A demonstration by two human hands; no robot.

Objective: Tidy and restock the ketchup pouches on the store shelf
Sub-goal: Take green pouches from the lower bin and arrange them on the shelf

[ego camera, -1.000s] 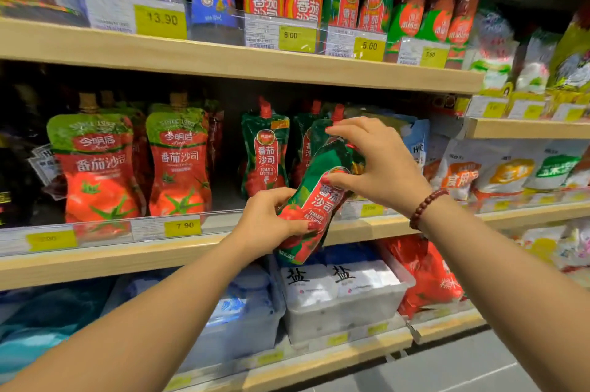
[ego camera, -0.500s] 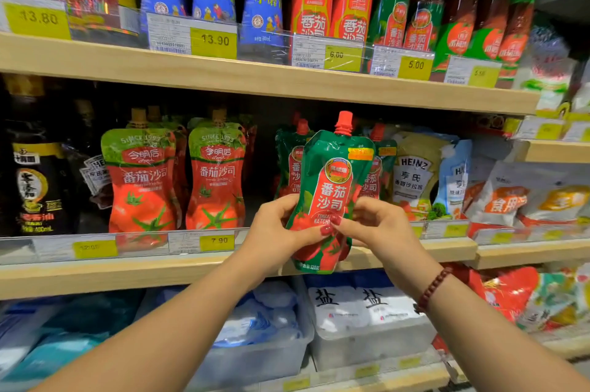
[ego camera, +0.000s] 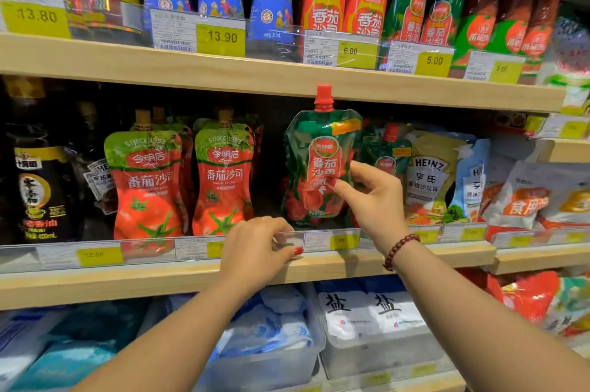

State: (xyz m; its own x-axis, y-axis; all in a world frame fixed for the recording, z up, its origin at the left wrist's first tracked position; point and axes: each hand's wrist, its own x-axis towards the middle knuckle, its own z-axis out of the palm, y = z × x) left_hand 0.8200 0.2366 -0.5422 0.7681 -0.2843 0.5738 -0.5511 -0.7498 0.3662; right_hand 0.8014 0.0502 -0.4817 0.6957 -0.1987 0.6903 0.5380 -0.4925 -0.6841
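I have the right hand [ego camera: 370,200] pinching the green ketchup pouch [ego camera: 314,149] at the front label, thumb and fingertips closed on the film near its right edge. The left hand [ego camera: 255,248] is lower, fingers curled over the top of the clear price rail [ego camera: 332,240] with the thumb in front of it, so it grasps the rail and not the pouch.

The pouch stands upright on the middle shelf [ego camera: 95,283], just behind the rail, with its red cap [ego camera: 323,97] pointing up and its label facing me. To its left, across a dark gap, two rows of red-and-green pouches [ego camera: 223,180] stand faced forward. To its right, a second green pouch [ego camera: 388,155] sits further back, partly hidden, beside a Heinz pouch [ego camera: 427,177].

By my reading, this pouch is as good as placed: it sits on its base at the shelf front and needs only a last nudge square before I let go. What remains looks like pulling the rear green pouch forward into line and filling the gap. I cannot see any restock supply from here.
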